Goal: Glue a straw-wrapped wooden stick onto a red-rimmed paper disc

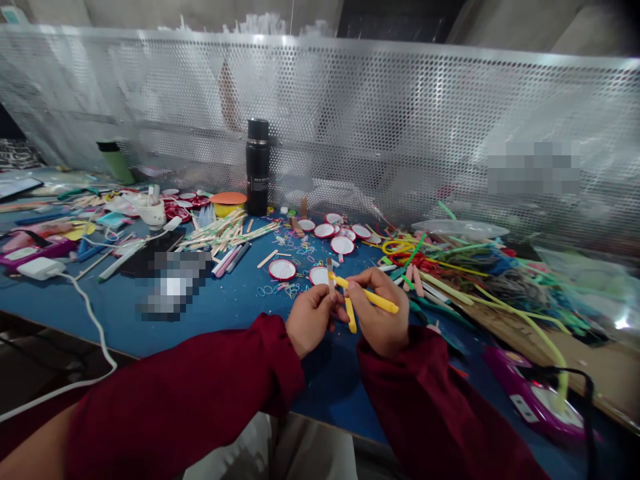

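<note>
Over the front of the blue table (240, 327), my left hand (311, 317) pinches a small flat wooden stick (330, 275) that stands roughly upright. My right hand (380, 310) grips a yellow marker (376, 299) like a pen, its tip against or very close to the stick. Some yellow shows on the stick near that tip. A second yellow piece (351, 317), perhaps the marker's cap, hangs below between the hands; which fingers hold it I cannot tell. Just behind the hands lie white round discs with red rims (283, 269), one partly hidden by the left hand.
A black bottle (258, 167) stands by the perforated metal screen (320, 113). Pale sticks (220, 233) and several markers (231, 259) lie left of centre. Tangled colourful pipe cleaners (500, 280) pile up at right, near a purple device (535, 393). A white cable (95, 320) crosses the left edge.
</note>
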A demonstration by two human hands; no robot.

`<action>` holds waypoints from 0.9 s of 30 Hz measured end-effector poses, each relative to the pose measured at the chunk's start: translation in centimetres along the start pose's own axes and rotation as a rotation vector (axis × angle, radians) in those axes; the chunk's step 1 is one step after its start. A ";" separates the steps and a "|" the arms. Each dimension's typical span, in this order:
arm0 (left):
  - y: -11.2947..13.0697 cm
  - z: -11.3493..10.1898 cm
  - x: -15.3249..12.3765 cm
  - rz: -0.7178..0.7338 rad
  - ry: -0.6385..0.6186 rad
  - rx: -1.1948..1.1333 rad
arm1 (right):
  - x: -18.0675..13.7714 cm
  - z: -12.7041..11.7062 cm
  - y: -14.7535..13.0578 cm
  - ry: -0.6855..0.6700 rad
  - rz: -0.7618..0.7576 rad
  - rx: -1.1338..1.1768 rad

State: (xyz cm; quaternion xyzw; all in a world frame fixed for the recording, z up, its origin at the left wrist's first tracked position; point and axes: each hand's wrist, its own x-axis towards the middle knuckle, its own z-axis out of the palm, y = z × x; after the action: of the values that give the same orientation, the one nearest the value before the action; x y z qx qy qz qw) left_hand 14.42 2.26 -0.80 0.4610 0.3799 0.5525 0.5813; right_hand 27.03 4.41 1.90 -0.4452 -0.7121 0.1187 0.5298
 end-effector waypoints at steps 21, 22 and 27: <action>0.2 0.1 -0.1 -0.024 0.004 -0.041 | 0.2 -0.1 -0.3 -0.007 0.002 0.026; 0.1 0.1 0.0 -0.020 0.003 -0.038 | 0.2 -0.1 -0.2 -0.012 0.007 0.030; -0.6 -0.2 0.2 -0.001 -0.025 -0.018 | 0.4 0.0 0.0 -0.091 0.042 0.024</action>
State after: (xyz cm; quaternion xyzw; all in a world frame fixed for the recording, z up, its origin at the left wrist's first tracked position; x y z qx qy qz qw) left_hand 14.40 2.54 -1.41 0.4624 0.3677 0.5499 0.5904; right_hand 27.06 4.72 2.13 -0.4478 -0.7246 0.1585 0.4994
